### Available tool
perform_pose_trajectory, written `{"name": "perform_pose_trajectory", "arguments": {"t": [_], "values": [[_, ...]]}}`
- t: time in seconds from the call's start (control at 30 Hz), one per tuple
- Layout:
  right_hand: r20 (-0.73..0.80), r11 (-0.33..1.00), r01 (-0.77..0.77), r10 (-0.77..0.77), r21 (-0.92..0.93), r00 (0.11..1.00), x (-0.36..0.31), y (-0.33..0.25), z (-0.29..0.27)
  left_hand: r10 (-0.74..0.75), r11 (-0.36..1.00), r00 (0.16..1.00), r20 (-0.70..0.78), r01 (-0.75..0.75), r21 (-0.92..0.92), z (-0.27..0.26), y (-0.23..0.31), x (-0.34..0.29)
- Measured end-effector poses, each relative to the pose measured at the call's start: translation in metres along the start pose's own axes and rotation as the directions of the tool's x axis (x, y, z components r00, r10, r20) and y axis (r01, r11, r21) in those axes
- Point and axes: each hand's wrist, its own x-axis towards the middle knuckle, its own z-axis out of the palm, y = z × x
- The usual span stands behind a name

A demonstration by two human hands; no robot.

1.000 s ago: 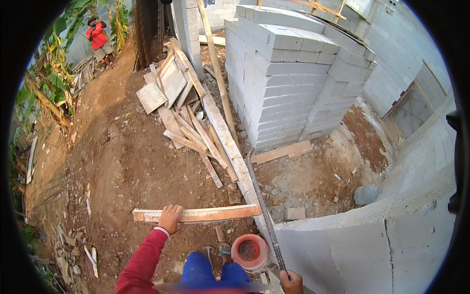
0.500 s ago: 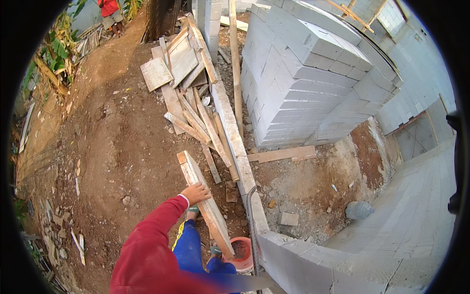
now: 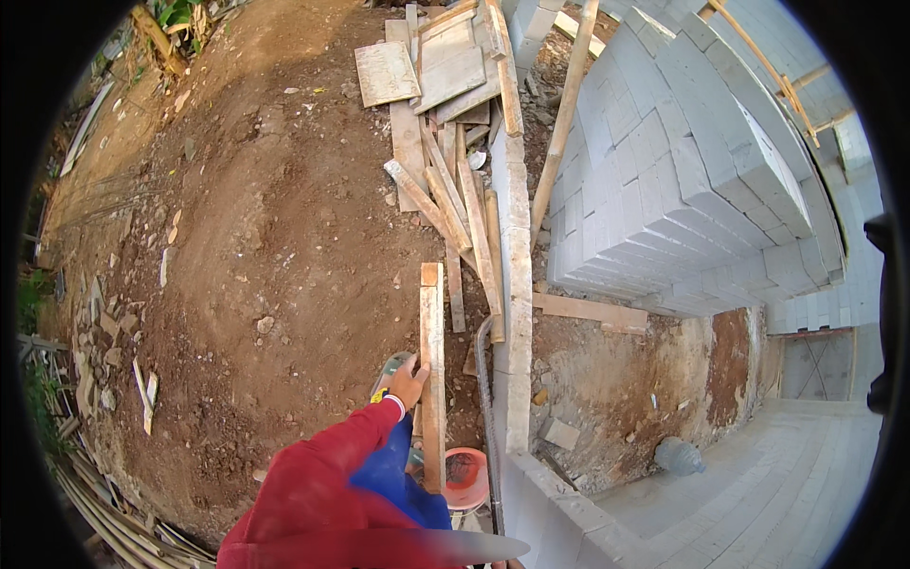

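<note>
My left hand (image 3: 408, 382), in a red sleeve with a white cuff, is closed on the left edge of a long wooden board (image 3: 432, 346). The board points away from me, and one narrow edge is turned up. Its near end comes down beside an orange-red bucket (image 3: 465, 477). My right hand does not show clearly; a blurred red and grey shape covers the lower edge. Below my left hand are my blue trouser leg and a shoe (image 3: 391, 372).
A low block wall (image 3: 518, 284) runs along the right, with a dark bent pipe (image 3: 484, 379) against it. Ahead lies a heap of planks and panels (image 3: 455, 180). Beyond the wall stand stacked grey blocks (image 3: 654, 190) and a clear plastic jug (image 3: 679, 456).
The board has swung from a slant to nearly straight ahead, its edge now upward. My left hand still grips it. The view has shifted, and the person at the far left is out of sight.
</note>
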Motion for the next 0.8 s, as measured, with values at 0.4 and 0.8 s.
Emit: {"name": "perform_pose_trajectory", "arguments": {"t": [0.4, 0.8], "values": [[-0.073, 0.943, -0.152, 0.136, -0.295, 0.988, 0.009, -0.089, 0.001, 0.1, 0.993, 0.992, -0.076, -0.095, 0.063, 0.014, -0.013, 0.007], [-0.221, 0.915, -0.222, 0.153, -0.336, 0.963, 0.003, -0.118, 0.024, -0.029, 0.993, 0.999, 0.044, 0.023, 0.118, 0.019, 0.014, 0.014]]}}
